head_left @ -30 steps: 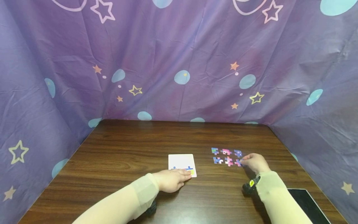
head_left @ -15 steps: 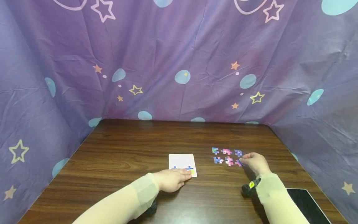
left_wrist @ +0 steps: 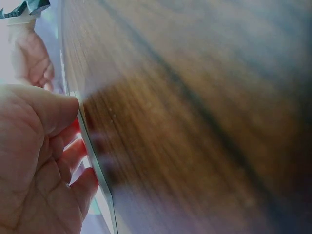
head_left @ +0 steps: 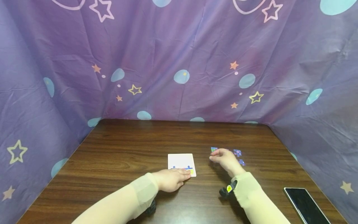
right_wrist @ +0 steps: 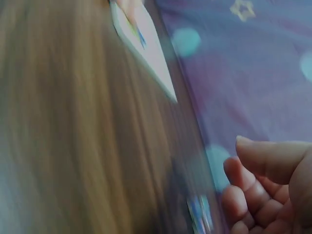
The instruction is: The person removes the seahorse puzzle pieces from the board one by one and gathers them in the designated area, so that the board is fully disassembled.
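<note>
My left hand (head_left: 170,181) lies on the lower part of a square white puzzle board (head_left: 180,160), fingers extended over it. Blue and yellow puzzle pieces show beside the fingertips. In the left wrist view, the thumb (left_wrist: 61,112) is at the board's edge. My right hand (head_left: 226,160) hovers over loose jigsaw pieces, its fingers loosely bent. Thumb and fingertips stand apart with nothing visible between them in the right wrist view. A green-and-blue jigsaw piece (head_left: 213,149) peeks out beyond this hand, and a purple piece (head_left: 237,152) lies to its right. Other pieces are hidden beneath it.
A black-screened phone (head_left: 306,205) lies at the right front of the brown wooden table (head_left: 134,140). Purple star-patterned cloth (head_left: 156,62) hangs behind the table and on both sides. Each wrist carries a small black camera.
My right hand has moved left from the right end of the loose pieces, now covering several of them. More of the phone shows. The left hand stays on the board.
</note>
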Action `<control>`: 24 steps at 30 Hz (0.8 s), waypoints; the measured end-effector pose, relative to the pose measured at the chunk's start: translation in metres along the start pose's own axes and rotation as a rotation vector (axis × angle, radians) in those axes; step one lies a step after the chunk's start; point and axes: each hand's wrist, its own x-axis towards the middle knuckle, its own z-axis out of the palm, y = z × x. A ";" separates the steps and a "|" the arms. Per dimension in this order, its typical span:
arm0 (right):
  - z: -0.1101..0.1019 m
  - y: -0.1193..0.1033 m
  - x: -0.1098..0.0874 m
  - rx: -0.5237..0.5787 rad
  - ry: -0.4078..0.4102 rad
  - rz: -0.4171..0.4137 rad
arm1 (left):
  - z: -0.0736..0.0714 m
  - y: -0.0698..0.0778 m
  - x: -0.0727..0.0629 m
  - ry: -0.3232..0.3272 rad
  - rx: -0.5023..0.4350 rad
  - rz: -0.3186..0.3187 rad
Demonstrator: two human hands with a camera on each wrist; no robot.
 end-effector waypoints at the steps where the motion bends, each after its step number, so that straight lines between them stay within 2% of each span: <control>1: 0.009 -0.004 -0.001 0.010 -0.014 -0.010 | 0.000 0.000 0.000 0.000 -0.002 0.001; 6: 0.048 -0.016 -0.005 0.101 -0.125 -0.015 | 0.000 -0.001 0.000 0.000 -0.001 0.008; 10: 0.064 -0.015 -0.010 0.127 -0.192 -0.033 | 0.000 -0.001 0.000 -0.003 0.002 0.012; 17: 0.073 -0.008 -0.013 0.097 -0.167 -0.072 | -0.001 0.001 -0.003 -0.022 -0.001 0.009; 24: 0.070 -0.006 -0.017 0.117 -0.191 -0.167 | -0.003 0.002 -0.004 0.029 0.047 0.039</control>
